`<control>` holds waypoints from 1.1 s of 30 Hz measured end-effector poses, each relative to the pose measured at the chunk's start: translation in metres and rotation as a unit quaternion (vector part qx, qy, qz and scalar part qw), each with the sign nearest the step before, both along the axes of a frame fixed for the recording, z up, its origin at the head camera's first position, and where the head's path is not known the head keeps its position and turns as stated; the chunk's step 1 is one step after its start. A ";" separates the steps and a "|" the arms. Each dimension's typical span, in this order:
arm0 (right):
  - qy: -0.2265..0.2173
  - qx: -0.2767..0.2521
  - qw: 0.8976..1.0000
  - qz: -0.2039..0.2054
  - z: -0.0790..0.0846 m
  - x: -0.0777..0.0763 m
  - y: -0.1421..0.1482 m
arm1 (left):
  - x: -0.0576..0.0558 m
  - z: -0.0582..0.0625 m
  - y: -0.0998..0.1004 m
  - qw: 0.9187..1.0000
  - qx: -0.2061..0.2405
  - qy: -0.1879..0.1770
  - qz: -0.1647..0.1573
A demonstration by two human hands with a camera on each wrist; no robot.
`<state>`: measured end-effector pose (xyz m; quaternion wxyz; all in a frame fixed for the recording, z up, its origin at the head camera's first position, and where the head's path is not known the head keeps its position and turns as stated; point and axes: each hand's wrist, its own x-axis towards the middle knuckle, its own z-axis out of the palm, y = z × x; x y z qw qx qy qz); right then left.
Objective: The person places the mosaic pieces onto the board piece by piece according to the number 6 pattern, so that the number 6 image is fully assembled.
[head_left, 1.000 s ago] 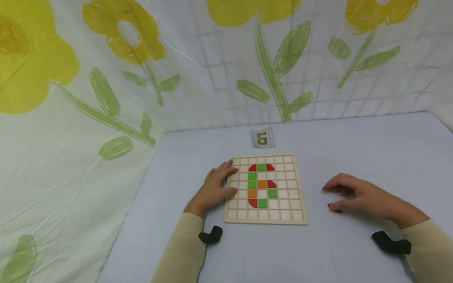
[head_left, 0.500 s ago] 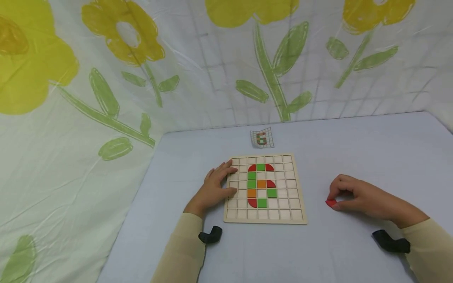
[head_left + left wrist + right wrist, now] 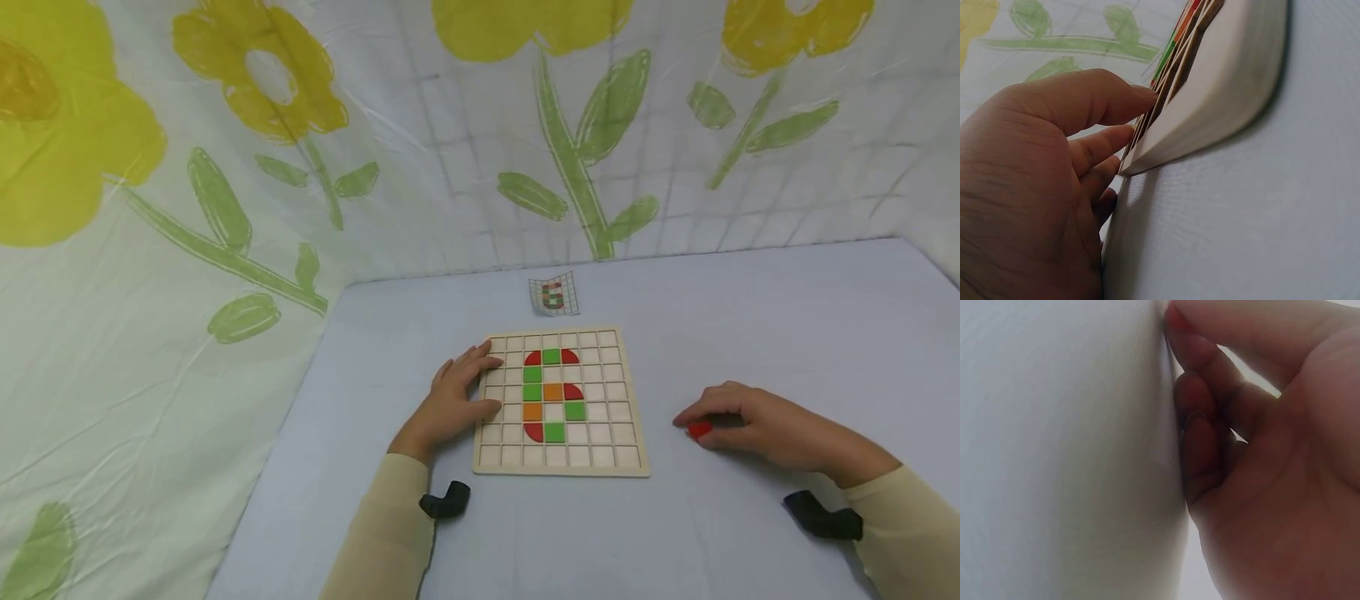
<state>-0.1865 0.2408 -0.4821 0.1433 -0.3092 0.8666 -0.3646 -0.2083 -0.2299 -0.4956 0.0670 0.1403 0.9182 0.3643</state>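
Note:
A square wooden grid board [image 3: 611, 372] lies on the table with red, green and orange tiles set in some of its cells. My left hand [image 3: 455, 396] rests at the board's left edge, thumb and fingertips touching its rim with fingers fairly straight. In the left wrist view the left thumb [image 3: 1107, 97] lies over the edge cells. To the right of the board, my right hand [image 3: 772, 429] pinches a small red tile [image 3: 700, 430] between thumb and index finger, low over the table. In the right wrist view, the red tile [image 3: 1176, 317] is partly hidden at the thumb tip.
Behind the board lies a small printed paper card [image 3: 553, 294] showing a coloured grid pattern. A white sheet with painted yellow flowers [image 3: 532, 25] hangs along the back and left of the white table [image 3: 787, 325]. Each wrist carries a black camera mount [image 3: 822, 515].
The right hand's index finger and thumb have closed on the red tile, then shifted slightly left with it. My left hand and the board have stayed in place.

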 end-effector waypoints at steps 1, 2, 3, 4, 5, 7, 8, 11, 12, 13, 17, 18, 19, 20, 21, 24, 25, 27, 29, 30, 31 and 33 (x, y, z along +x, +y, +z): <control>0.000 0.000 1.000 -0.003 0.000 0.001 0.000 | 0.000 0.000 0.000 1.000 0.000 0.000 0.000; -0.006 -0.001 1.000 -0.006 0.000 0.001 0.000 | 0.000 0.000 0.000 1.000 0.000 0.000 -0.001; -0.008 -0.005 1.000 -0.008 0.000 0.001 -0.001 | 0.000 0.000 0.000 1.000 -0.001 0.001 -0.002; -0.014 -0.010 1.000 -0.012 0.001 0.001 -0.001 | 0.000 0.000 0.000 1.000 0.001 0.003 -0.004; -0.021 -0.016 1.000 -0.017 0.001 0.000 -0.002 | 0.000 0.000 0.000 1.000 0.002 0.004 -0.006; -0.034 -0.027 0.999 -0.025 0.002 0.000 -0.002 | 0.000 0.001 0.000 1.000 0.006 0.005 -0.009; -0.040 -0.030 0.998 -0.027 0.002 -0.001 -0.002 | 0.000 0.002 -0.001 1.000 0.007 0.006 -0.011; -0.044 -0.033 0.998 -0.033 0.003 -0.002 -0.003 | 0.000 0.002 -0.001 1.000 0.012 0.009 -0.014; -0.043 -0.035 0.998 -0.035 0.003 -0.002 -0.003 | 0.000 0.002 -0.001 1.000 0.012 0.009 -0.014; -0.044 -0.038 0.998 -0.037 0.003 -0.002 -0.003 | 0.000 0.002 -0.001 1.000 0.011 0.009 -0.014; -0.045 -0.064 0.996 -0.051 0.002 -0.001 -0.003 | 0.000 0.002 -0.002 1.000 0.013 0.010 -0.015; -0.048 -0.072 0.995 -0.056 0.002 -0.001 -0.003 | 0.000 0.002 -0.002 1.000 0.013 0.010 -0.014; -0.052 -0.080 0.993 -0.062 0.001 -0.001 -0.003 | 0.000 0.002 -0.002 1.000 0.013 0.010 -0.015; -0.053 -0.085 0.992 -0.071 0.001 -0.001 -0.003 | 0.000 0.001 -0.002 1.000 0.013 0.010 -0.015; -0.058 -0.088 0.991 -0.079 0.002 -0.001 -0.003 | 0.000 0.002 -0.002 1.000 0.013 0.010 -0.015; -0.075 -0.094 0.988 -0.093 0.004 -0.001 -0.003 | 0.000 0.002 -0.002 1.000 0.014 0.009 -0.014; -0.077 -0.092 0.988 -0.095 0.005 -0.001 -0.004 | 0.001 0.002 -0.002 1.000 0.015 0.008 -0.014; -0.075 -0.085 0.989 -0.096 0.006 -0.001 -0.004 | 0.001 0.003 -0.001 1.000 0.016 0.008 -0.013; -0.071 -0.082 0.989 -0.097 0.006 -0.001 -0.005 | 0.002 0.003 -0.001 1.000 0.015 0.009 -0.013; -0.070 -0.081 0.989 -0.098 0.006 0.000 -0.005 | 0.002 0.003 -0.001 1.000 0.014 0.009 -0.013; -0.069 -0.083 0.989 -0.100 0.005 0.000 -0.006 | 0.002 0.003 -0.001 1.000 0.013 0.008 -0.013; -0.072 -0.090 0.988 -0.101 0.005 0.000 -0.007 | 0.002 0.003 -0.001 1.000 0.012 0.008 -0.012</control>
